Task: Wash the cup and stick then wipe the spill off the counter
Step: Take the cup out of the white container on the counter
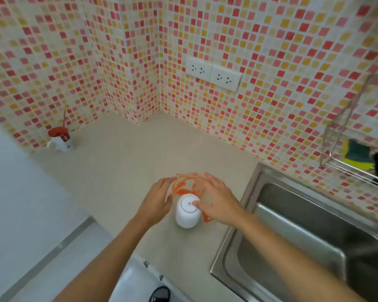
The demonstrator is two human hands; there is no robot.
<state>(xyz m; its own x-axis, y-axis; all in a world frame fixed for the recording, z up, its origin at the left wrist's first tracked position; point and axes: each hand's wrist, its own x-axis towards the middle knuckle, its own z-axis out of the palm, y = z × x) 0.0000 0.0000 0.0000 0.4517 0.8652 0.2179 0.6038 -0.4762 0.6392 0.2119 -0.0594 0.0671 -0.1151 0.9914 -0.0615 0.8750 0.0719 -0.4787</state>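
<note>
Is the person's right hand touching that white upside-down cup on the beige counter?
Touching. In the head view, the right hand has its thumb pressed on the upturned base of the white cup, with no gap visible.

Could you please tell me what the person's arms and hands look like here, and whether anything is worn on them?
Both forearms are bare from the frame's lower edge up to the wrists, with no sleeves in view. The left hand and right hand have no gloves, and no rings, watch or bracelet can be seen on them.
</note>
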